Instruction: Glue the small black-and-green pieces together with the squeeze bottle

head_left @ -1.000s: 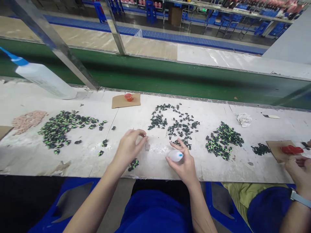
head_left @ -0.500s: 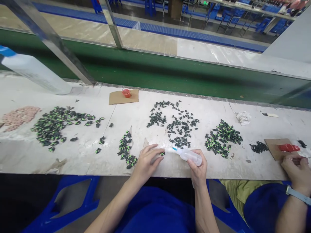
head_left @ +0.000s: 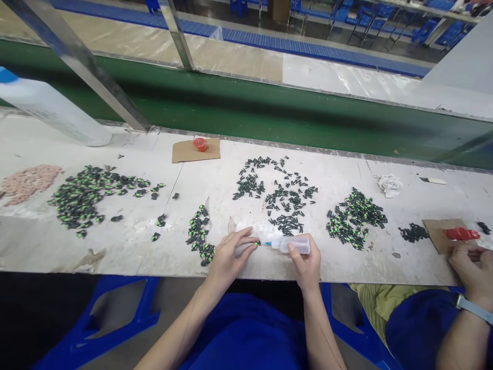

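Between the thumb and fingertips of my left hand [head_left: 230,257] is a small black-and-green part [head_left: 257,243], held just above the white table. My right hand [head_left: 308,259] grips a translucent squeeze bottle [head_left: 295,244] lying nearly level. Its blue nozzle tip [head_left: 267,243] points left, very close to the small part; whether they touch I cannot tell. Left of my left hand lies a curved pile of black-and-green parts [head_left: 198,236]. Beyond the bottle are loose small black pieces [head_left: 287,200].
More black-and-green parts lie in a left pile [head_left: 82,198] and a right pile [head_left: 356,216]. Pink pieces [head_left: 31,182] are at far left, near a large white bottle [head_left: 54,110]. A red cup [head_left: 200,144] stands on cardboard [head_left: 179,152]. A co-worker's hand [head_left: 472,267] is at right.
My right hand has moved left and levelled the bottle, bringing its nozzle tip close to the part in my left hand. My left hand stays nearly in place.
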Available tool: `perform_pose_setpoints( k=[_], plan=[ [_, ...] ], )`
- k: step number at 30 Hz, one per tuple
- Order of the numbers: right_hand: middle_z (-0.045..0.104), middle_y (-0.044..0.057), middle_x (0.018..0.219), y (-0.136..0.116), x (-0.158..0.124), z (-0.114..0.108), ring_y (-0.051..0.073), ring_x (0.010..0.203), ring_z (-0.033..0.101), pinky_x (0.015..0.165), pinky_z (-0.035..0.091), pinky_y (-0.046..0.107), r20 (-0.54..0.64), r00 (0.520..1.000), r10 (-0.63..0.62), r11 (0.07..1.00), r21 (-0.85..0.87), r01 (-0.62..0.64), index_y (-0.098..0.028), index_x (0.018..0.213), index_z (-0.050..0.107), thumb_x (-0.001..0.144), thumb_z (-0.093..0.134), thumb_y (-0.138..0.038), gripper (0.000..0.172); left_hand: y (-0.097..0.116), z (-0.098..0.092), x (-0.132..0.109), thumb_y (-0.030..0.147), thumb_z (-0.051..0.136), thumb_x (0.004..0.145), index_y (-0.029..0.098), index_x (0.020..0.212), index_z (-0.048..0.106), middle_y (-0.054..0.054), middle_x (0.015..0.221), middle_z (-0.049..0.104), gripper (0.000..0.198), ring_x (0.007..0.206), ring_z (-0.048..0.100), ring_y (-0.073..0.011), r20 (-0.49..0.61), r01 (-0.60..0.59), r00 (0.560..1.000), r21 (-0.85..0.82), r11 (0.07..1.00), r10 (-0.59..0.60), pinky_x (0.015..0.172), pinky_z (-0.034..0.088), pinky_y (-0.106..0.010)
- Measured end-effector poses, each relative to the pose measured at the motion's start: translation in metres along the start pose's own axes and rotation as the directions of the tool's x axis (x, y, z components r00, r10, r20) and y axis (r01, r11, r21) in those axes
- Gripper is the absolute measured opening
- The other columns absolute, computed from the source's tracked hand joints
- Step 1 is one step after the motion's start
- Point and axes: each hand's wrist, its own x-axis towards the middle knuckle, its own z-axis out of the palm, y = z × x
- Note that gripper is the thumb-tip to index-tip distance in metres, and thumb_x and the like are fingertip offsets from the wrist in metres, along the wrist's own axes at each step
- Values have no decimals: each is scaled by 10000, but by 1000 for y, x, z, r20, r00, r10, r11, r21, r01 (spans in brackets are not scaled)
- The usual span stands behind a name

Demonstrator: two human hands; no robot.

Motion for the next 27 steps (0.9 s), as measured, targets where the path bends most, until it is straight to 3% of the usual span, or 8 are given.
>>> perform_pose_setpoints(
  k=[9,27],
  plan=[
    [547,-41,553,-2,1,0,122,495,473,475,391,234,58,998,20,996,-87,-15,-212,702,509,739,636,-398,228,-3,2,-3,250,603,891,206,1154,591,-44,921,779,267,982,709,-244,-23,-71,997,39,997,72,935,535,-449],
    [521,-46,563,-5,1,1,121,503,455,483,382,234,89,996,17,995,-96,-8,-211,712,507,757,617,-385,211,-4,1,-2,252,617,890,194,1168,606,-45,888,781,285,947,719,-239,-35,-126,991,63,990,128,905,550,-440]
  ],
)
